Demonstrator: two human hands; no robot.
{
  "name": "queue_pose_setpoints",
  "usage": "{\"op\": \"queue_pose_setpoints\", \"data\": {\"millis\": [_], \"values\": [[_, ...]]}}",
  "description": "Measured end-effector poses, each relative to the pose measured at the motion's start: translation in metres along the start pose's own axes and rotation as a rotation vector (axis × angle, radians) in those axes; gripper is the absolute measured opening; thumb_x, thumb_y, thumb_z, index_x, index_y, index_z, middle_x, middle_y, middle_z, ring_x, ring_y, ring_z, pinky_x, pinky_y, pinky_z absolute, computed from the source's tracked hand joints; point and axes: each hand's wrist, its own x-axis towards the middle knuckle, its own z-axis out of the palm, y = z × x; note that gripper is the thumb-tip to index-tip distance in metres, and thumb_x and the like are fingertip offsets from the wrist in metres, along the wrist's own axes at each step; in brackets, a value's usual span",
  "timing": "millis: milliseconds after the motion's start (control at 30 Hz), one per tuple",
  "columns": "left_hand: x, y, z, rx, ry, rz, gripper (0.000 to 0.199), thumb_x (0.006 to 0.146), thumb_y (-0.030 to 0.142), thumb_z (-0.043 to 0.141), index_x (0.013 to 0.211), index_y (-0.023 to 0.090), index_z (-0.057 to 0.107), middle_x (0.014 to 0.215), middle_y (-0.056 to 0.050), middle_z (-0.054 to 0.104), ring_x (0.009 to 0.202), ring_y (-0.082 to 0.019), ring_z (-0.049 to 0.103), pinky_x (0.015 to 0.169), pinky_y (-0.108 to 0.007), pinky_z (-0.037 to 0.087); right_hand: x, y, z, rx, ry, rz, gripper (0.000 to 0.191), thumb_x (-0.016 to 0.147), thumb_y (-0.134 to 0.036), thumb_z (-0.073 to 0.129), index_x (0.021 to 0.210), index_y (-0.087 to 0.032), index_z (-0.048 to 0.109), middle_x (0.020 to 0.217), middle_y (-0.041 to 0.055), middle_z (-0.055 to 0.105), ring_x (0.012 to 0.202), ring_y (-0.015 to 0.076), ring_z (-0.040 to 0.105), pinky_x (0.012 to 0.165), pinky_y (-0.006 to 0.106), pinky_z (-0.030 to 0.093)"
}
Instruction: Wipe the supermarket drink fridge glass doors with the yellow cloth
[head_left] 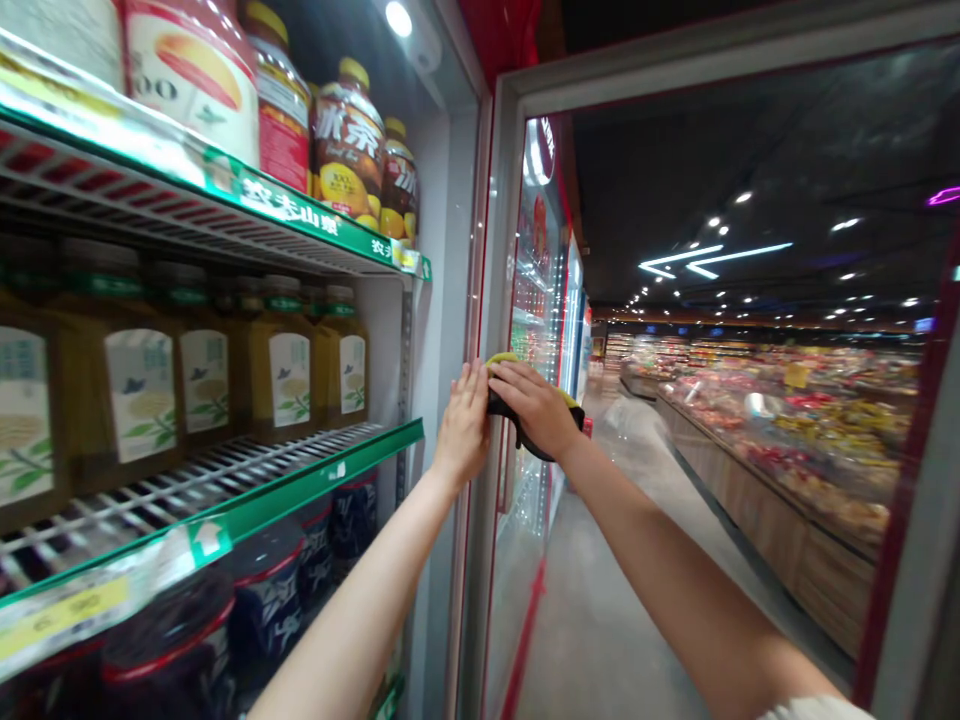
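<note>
My right hand grips a dark thing with a yellow-green edge, perhaps a folded cloth, at the frame of the glass door. Most of it is covered by my fingers, so its kind does not show clearly. Beside it my left hand lies with its fingers stretched upward and together, against the hinge-side edge of the cooler. Both hands nearly touch at the fingertips. The door stands open to the right of the cooler.
Bottled drinks fill the cooler: iced tea bottles above, amber bottles on the middle shelf, dark containers below. Green shelf strips edge the racks. Through the glass, a long produce counter borders the aisle floor.
</note>
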Motion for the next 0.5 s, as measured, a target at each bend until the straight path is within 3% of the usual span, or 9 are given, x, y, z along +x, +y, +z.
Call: {"op": "queue_pose_setpoints", "data": {"millis": [133,233,367,433,500], "values": [[0.004,-0.013,-0.001,-0.046,-0.058,0.032,0.094,0.082,-0.006,0.033,0.163,0.029,-0.002,0.170,-0.010,0.013,0.157,-0.023,0.011,0.125,-0.056,0.021,0.001,-0.005,0.007,-0.048,0.047,0.113,0.039,0.102,-0.014,0.044,0.135,-0.020,0.064,0.140,0.0101,0.065,0.141,0.0199,0.051,0.122,0.045,0.040],[-0.017,-0.011,0.002,-0.049,-0.087,0.042,0.095,0.081,-0.007,0.033,0.163,0.031,0.002,0.170,-0.009,0.013,0.157,-0.022,0.009,0.126,-0.056,0.020,-0.025,-0.026,0.013,-0.152,0.000,0.163,0.042,0.100,-0.014,0.047,0.139,-0.021,0.060,0.143,0.0088,0.063,0.140,0.0204,0.052,0.128,0.050,0.026],[-0.067,0.004,0.015,-0.030,-0.135,-0.008,0.093,0.083,-0.005,0.034,0.163,0.028,-0.001,0.170,-0.011,0.014,0.157,-0.022,0.012,0.125,-0.054,0.024,-0.075,-0.066,0.026,-0.231,-0.098,0.221,0.053,0.097,-0.025,0.054,0.149,-0.015,0.050,0.152,0.0116,0.054,0.144,0.0232,0.047,0.131,0.050,0.011],[-0.099,0.014,0.022,-0.005,-0.157,-0.050,0.094,0.082,-0.005,0.036,0.162,0.026,-0.004,0.169,-0.013,0.015,0.156,-0.022,0.013,0.125,-0.053,0.028,-0.101,-0.084,0.032,-0.236,-0.149,0.212,0.055,0.097,-0.031,0.057,0.149,-0.014,0.050,0.152,0.0128,0.054,0.143,0.0239,0.048,0.131,0.049,0.012],[-0.134,0.024,0.029,0.040,-0.178,-0.084,0.097,0.079,-0.008,0.035,0.162,0.025,-0.004,0.168,-0.013,0.017,0.156,-0.023,0.014,0.124,-0.052,0.031,-0.126,-0.098,0.035,-0.251,-0.172,0.166,0.048,0.099,-0.026,0.054,0.145,-0.015,0.054,0.148,0.0116,0.058,0.139,0.0216,0.053,0.131,0.047,0.017]]}}
